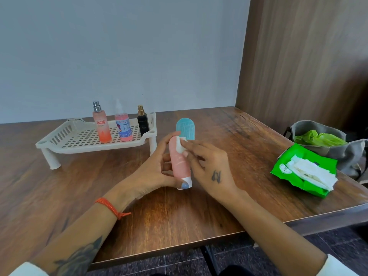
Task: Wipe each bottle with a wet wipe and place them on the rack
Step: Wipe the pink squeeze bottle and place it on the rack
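Note:
My left hand (pixel 157 166) grips a pink bottle (pixel 180 166) with a white base, held tilted above the table's middle. My right hand (pixel 209 166) pinches a small white wet wipe (pixel 180 144) against the bottle's upper part. A light blue bottle (pixel 185 129) shows just behind my hands. The white perforated rack (pixel 65 140) stands at the back left with three bottles on it: an orange-pink spray bottle (pixel 101 126), a pink bottle with a blue label (pixel 123 127) and a small black bottle (pixel 142 124).
A green wet-wipe pack (pixel 286 170) lies open at the right with white wipes (pixel 312 172) spilling out. Behind it sits a grey bag (pixel 338 152) holding a green plastic bag (pixel 318 139). The wooden table's front edge (pixel 179 248) runs near my forearms. A wood-panelled wall rises on the right.

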A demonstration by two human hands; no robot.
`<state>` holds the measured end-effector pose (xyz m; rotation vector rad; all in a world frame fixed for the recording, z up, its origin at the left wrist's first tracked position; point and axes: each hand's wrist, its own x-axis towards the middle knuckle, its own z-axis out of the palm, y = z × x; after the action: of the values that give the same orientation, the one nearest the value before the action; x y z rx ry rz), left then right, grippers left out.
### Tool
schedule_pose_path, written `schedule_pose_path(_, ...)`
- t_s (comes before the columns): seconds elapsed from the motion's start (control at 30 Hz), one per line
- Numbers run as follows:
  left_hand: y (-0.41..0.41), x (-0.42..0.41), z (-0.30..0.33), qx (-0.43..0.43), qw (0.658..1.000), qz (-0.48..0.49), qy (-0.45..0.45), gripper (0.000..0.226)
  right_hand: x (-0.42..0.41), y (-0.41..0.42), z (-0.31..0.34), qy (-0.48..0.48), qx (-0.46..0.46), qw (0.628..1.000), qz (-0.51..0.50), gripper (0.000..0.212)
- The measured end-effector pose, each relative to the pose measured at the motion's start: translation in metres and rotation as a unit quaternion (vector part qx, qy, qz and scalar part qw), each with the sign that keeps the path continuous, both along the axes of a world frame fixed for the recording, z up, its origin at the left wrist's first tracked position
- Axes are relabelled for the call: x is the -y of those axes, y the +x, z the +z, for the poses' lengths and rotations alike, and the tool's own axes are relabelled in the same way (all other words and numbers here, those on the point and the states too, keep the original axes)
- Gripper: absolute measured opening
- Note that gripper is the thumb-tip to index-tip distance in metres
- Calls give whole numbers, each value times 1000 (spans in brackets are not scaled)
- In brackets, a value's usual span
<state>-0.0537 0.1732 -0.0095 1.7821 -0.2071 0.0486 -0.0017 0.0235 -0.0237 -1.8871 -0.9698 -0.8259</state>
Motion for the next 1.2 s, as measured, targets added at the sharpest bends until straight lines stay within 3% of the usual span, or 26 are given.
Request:
schedule_pose_path(0.13, -2, 0, 1, -6, 1000, -7, 13, 105, 3, 4, -1, 19, -85, 996, -33, 29)
schedule_pose_path(0.23, -2, 0, 1, -9, 1000, -5, 4, 108, 4, -1, 1, 41, 3, 999, -33, 25)
schedule_pose_path(0.37, -2, 0, 0, 4, 1000, -20, -22, 108, 4, -7, -3, -28, 112, 993, 21, 23)
schedule_pose_path(0.57, -2, -1, 0, -11, 1000, -19, -17, 109, 5, -8, -2, -5, 28, 1000, 11, 20)
schedule_pose_path(0.73, -2, 0, 2, -24, 1000, -9, 5, 108, 8, -4, 1, 8, -152, 988, -24, 22)
schedule_pose_path(0.8, -2, 0, 2, -27, 1000, -8, 6, 108, 8, -5, 1, 10, -126, 991, -41, 21)
schedule_pose_path(0.87, -3, -1, 2, -27, 1000, -14, -7, 109, 8, -9, 1, 13, -45, 999, -19, 17)
schedule_pose_path(1.0, -4, -2, 2, -22, 999, -27, -19, 115, 9, -18, 0, -70, 44, 996, 45, 13)
schedule_pose_path(1.2, 1, -4, -1, -30, 999, -34, -9, 117, 10, -13, -1, -58, -50, 997, 22, 7)
